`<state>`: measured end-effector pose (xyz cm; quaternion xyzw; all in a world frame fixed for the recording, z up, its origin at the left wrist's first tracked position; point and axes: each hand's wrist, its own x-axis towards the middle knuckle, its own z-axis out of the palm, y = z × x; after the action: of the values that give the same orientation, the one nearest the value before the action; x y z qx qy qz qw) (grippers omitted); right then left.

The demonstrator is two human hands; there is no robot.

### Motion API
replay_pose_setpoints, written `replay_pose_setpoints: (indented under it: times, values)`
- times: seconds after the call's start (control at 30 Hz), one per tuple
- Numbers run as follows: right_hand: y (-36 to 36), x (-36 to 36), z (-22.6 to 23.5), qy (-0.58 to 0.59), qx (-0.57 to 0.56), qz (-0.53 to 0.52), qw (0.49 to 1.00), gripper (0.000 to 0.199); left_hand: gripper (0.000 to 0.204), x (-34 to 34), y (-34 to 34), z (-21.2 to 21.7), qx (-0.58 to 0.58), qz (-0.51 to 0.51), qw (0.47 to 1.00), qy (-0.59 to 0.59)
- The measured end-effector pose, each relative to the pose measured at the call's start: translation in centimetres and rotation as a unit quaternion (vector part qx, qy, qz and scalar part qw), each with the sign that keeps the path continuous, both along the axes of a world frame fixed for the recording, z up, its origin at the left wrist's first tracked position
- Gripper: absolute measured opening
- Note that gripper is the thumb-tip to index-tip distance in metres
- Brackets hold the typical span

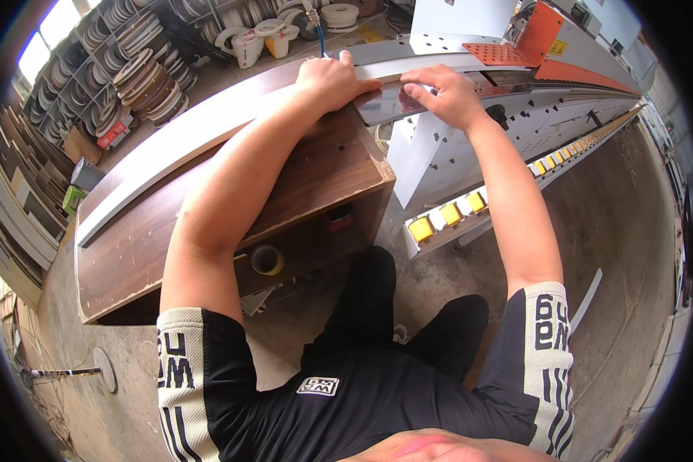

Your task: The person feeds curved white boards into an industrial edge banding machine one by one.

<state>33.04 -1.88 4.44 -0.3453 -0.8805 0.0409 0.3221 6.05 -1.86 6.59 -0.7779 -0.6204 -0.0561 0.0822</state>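
A long, narrow white board (200, 146) lies on top of a worn dark-brown wooden cabinet (300, 185) and runs right onto a machine. My left hand (329, 82) is closed over this board near the cabinet's right end, with its thumb pointing right along the near side. Its other fingers are partly hidden past the far edge. Farther right, my right hand (448, 98) is at the board's near edge, above a shiny metal plate (389, 104). Its fingers are bent and the thumb stands apart from them, with nothing visible between.
The white machine (470, 127) carries an orange guard (543, 46) and a rail with yellow rollers (450, 214). A roll of tape (267, 260) sits in the cabinet's open side. Racks of edging coils (142, 85) stand at the far left, with leaning panels (23, 208) nearer.
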Motion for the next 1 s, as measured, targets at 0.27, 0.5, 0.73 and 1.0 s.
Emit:
replay_pose_setpoints:
  times: [0.27, 0.5, 0.73, 1.0]
  values:
    - [0.9, 1.5, -0.2, 0.205, -0.255, 0.074, 0.942, 0.059, 0.118, 0.0, 0.2, -0.1, -0.006, 0.003, 1.0, 0.003]
    - [0.7, 1.1, -0.2, 0.158, -0.157, 0.012, 0.975, 0.038, 0.116, 0.0, 0.0, 0.0, -0.012, 0.004, 1.0, 0.005]
    - [0.5, 1.2, -0.3, 0.029, -0.047, -0.011, 0.998, 0.018, 0.113, 0.1, 0.1, 0.0, -0.008, 0.002, 1.0, 0.009]
    - [0.1, 1.0, 0.1, 0.04, -0.062, -0.051, 0.996, 0.017, 0.113, -0.1, -0.3, 0.4, -0.019, 0.004, 1.0, 0.007]
